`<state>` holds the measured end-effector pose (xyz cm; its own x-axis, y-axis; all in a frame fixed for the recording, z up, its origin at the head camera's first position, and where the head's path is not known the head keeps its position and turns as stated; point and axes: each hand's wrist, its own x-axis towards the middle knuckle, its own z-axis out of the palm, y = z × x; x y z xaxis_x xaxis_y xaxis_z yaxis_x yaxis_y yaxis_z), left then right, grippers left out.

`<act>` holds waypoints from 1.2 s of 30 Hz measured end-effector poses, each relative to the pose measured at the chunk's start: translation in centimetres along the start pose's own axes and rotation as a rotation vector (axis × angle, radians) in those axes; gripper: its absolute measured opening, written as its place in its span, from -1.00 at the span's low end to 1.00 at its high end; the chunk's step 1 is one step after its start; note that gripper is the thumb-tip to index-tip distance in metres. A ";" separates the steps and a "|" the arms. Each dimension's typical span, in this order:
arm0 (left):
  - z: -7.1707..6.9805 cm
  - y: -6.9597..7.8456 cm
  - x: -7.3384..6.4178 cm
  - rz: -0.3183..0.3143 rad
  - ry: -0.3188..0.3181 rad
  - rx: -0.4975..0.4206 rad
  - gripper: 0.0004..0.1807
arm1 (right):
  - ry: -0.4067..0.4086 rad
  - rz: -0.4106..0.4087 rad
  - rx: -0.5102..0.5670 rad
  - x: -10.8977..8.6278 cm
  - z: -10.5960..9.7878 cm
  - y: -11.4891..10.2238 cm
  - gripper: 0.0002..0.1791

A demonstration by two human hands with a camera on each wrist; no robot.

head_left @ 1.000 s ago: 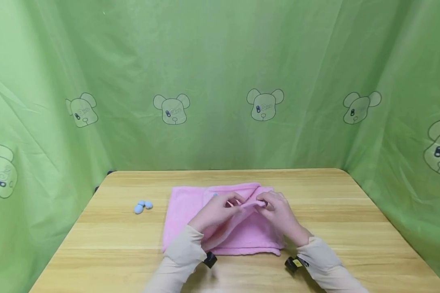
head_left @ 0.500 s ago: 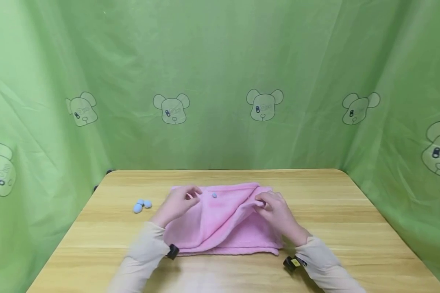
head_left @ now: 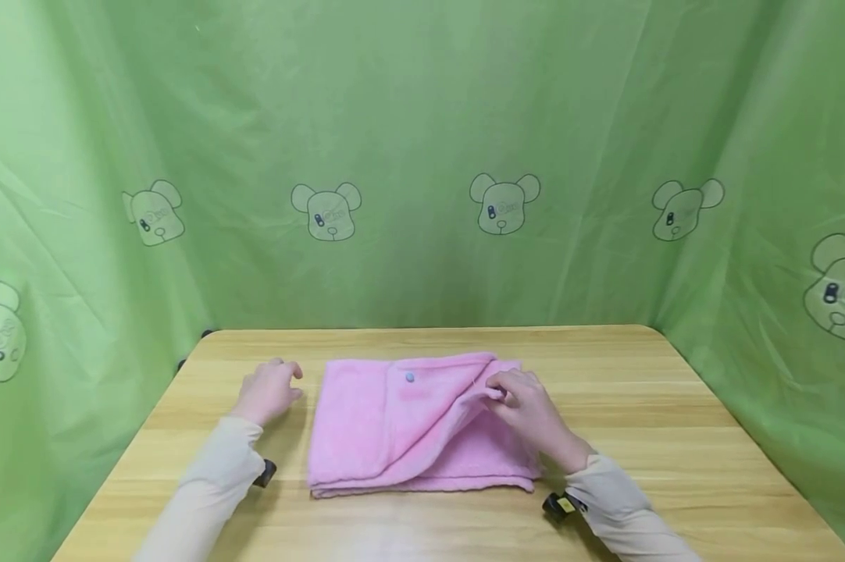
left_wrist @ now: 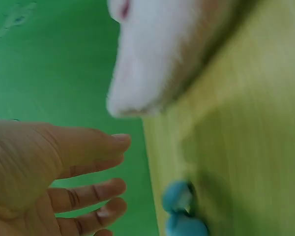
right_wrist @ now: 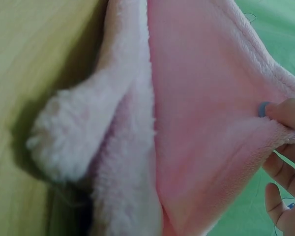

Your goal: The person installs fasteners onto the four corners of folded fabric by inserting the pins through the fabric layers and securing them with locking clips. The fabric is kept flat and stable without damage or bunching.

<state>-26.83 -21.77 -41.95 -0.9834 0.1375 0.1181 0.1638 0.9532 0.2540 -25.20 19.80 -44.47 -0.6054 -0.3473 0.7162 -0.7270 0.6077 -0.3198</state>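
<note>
A pink fleece blanket [head_left: 352,425] lies folded on the table, its upper right corner turned up. My right hand [head_left: 528,406] pinches that raised corner between thumb and fingers. In the right wrist view, a small blue disc [right_wrist: 263,109] shows at the thumb tip, against the fabric. Another blue dot [head_left: 410,377] sits on the top layer near the far edge. My left hand [head_left: 266,393] is off the blanket, to its left, with loosely bent fingers and nothing held. Small round blue pieces [left_wrist: 186,223] lie on the table close by that hand, hidden behind it in the head view.
The wooden table [head_left: 647,421] has its far edge up against a green curtain [head_left: 422,273] printed with bear heads. The curtain also hangs along both sides. Each wrist wears a small black camera.
My left hand has let go of the blanket's edge and moved left, to over the blue pieces. The right hand keeps its hold on the corner.
</note>
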 end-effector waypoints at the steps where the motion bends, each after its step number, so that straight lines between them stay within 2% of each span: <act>1: 0.0 -0.2 0.0 -0.010 -0.012 0.036 -0.69 | 0.005 -0.005 0.000 0.0 0.0 0.0 -0.65; 4: 0.1 -0.8 0.1 -0.038 -0.054 0.107 -0.65 | 0.011 -0.013 -0.001 -0.1 0.1 0.1 -0.65; 9: 0.4 -1.4 0.6 -0.071 -0.119 0.145 -0.65 | -0.002 -0.012 -0.004 -0.2 0.1 0.2 -0.67; 16: 0.9 -2.1 1.3 -0.073 -0.171 0.140 -0.89 | -0.003 -0.014 -0.006 -0.2 0.1 0.2 -0.68; 22: 1.1 -2.5 1.5 -0.061 -0.178 0.137 -0.90 | 0.003 -0.025 -0.003 -0.2 0.0 0.2 -0.66; 28: 1.4 -2.6 1.4 -0.068 -0.154 0.088 -0.90 | -0.001 -0.017 -0.001 -0.1 -0.1 0.0 -0.67; 32: 1.9 -2.4 1.2 -0.050 -0.089 0.057 -0.85 | -0.005 -0.014 -0.002 -0.1 -0.1 -0.1 -0.67; 36: 2.0 -1.7 0.9 -0.034 -0.015 0.015 -0.81 | -0.002 -0.019 -0.003 -0.1 -0.1 -0.1 -0.67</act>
<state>-28.12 -22.70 -44.15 -0.9895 0.1087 0.0949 0.1290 0.9612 0.2437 -25.05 19.84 -44.40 -0.5920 -0.3599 0.7211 -0.7373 0.6032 -0.3042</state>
